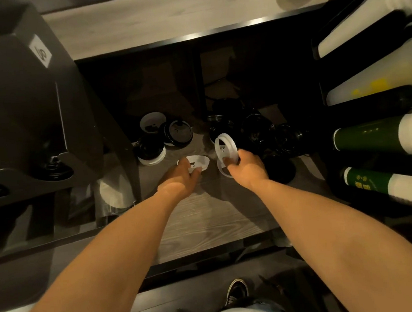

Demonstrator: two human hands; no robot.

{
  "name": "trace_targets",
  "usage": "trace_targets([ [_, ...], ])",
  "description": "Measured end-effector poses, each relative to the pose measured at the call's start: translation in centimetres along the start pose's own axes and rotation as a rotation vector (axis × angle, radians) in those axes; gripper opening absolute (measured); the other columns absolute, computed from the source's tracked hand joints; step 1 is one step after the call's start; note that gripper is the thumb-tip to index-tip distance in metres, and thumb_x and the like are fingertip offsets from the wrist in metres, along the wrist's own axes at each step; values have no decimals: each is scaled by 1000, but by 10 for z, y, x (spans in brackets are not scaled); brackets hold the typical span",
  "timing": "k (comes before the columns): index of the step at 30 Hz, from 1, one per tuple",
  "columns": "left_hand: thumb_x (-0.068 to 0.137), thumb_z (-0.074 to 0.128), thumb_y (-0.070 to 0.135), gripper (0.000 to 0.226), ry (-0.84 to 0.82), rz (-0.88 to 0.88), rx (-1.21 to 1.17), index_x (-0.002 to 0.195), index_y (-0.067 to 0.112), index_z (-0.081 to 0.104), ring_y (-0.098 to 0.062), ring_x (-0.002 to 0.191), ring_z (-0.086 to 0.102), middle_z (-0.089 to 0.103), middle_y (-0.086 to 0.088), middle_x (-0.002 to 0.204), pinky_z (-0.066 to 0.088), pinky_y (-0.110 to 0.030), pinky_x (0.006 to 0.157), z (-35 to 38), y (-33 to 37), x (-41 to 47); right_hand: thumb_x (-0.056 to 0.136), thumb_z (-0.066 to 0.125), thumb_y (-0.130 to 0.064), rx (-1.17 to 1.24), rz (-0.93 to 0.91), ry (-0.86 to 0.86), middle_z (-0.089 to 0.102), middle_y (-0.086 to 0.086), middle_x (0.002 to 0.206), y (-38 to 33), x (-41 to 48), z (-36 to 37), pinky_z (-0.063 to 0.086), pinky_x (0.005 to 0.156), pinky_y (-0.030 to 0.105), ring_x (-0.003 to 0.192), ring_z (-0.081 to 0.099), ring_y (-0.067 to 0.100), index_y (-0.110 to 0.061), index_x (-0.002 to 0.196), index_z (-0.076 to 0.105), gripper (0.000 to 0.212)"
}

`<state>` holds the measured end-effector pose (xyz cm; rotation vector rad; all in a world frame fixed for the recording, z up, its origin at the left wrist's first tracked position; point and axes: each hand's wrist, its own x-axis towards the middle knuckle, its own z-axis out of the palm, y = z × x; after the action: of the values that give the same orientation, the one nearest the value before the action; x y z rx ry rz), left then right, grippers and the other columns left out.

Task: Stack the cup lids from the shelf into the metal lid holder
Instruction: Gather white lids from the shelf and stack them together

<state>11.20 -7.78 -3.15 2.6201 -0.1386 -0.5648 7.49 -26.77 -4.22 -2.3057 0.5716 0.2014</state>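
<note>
While the right hand (pixel 247 168) is pinching an upright white lid (pixel 225 146) over the shelf (pixel 206 218), the left hand (pixel 181 181) is gripping a flat white lid (pixel 199 161) lying there; either thin rim is probably risking slipping among the black lids (pixel 180 133).

Both arms reach into a wooden shelf (pixel 201 219) under the counter (pixel 161 16). The left hand (pixel 182 180) grips a flat white lid (pixel 199 162) lying on the shelf, thumb on one side and fingers on the other. The right hand (pixel 247 169) pinches an upright white lid (pixel 225 145) by its lower edge; a second white rim (pixel 222 173) shows just below it. Black lids (pixel 179 133) lie scattered behind, on both sides. Green cups (pixel 366 135) lie stacked sideways at right.
</note>
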Motion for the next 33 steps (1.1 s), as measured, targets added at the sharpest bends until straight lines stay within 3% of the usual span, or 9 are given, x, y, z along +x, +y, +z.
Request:
trace_targets([
  [7,105,25,53,51,45,-120,-199,130,13,44,-34,104,54,57,-17,124,42,-41,90,-20,4,-3,86,68,-30,115,-101,-19,65,5,94,-18,-9,-2,54,74,36,93,65,29,-16,104,64,23],
  [9,105,21,53,57,43,-170,-302,142,13,40,-36,121,50,50,-18,139,39,-42,101,-28,7,-8,86,69,-24,139,-117,-5,65,9,111,-25,-13,-1,53,84,40,104,62,31,-19,132,52,49],
  [12,105,21,55,58,24,-250,-516,142,15,42,-31,108,58,53,-18,134,49,-38,94,-37,6,-15,89,64,-19,194,-142,-10,59,10,132,-36,-21,2,50,97,44,118,57,32,-35,153,25,76],
  [15,102,24,62,63,-118,-334,-773,127,11,51,-31,87,67,67,-24,101,56,-34,77,-43,-9,-26,94,55,-22,67,-176,-20,60,11,132,-44,-31,12,49,98,42,121,55,35,-26,141,51,48],
  [18,103,25,59,53,-175,-345,-872,98,15,54,-12,43,29,38,0,49,22,-19,46,-51,-24,-47,95,53,-25,60,-148,76,65,12,91,-59,-51,21,46,73,38,91,58,34,-12,89,65,19],
  [20,104,24,57,51,-201,-333,-922,95,15,52,-10,42,23,32,2,48,17,-18,43,-57,-35,-61,94,53,-31,134,-153,105,52,5,60,-68,-66,29,37,59,35,67,51,26,-16,58,47,40],
  [23,104,22,56,51,-228,-321,-972,97,16,53,-9,41,21,29,3,48,16,-17,40,-68,-64,-85,95,51,-53,251,-134,84,44,-3,46,-83,-96,48,32,53,33,54,46,19,-18,48,40,60],
  [29,104,16,58,61,-225,-263,-930,104,12,56,-9,40,26,34,2,48,21,-19,39,-84,-111,-132,91,59,-55,359,-197,21,52,8,58,-115,-149,81,36,59,34,58,45,16,2,68,66,62],
  [33,106,21,48,50,77,-100,-550,105,11,56,-20,57,54,63,-11,74,43,-27,53,-91,-145,-158,95,56,-50,293,-218,4,42,0,53,-130,-180,102,31,55,32,54,38,15,-11,51,43,60],
])
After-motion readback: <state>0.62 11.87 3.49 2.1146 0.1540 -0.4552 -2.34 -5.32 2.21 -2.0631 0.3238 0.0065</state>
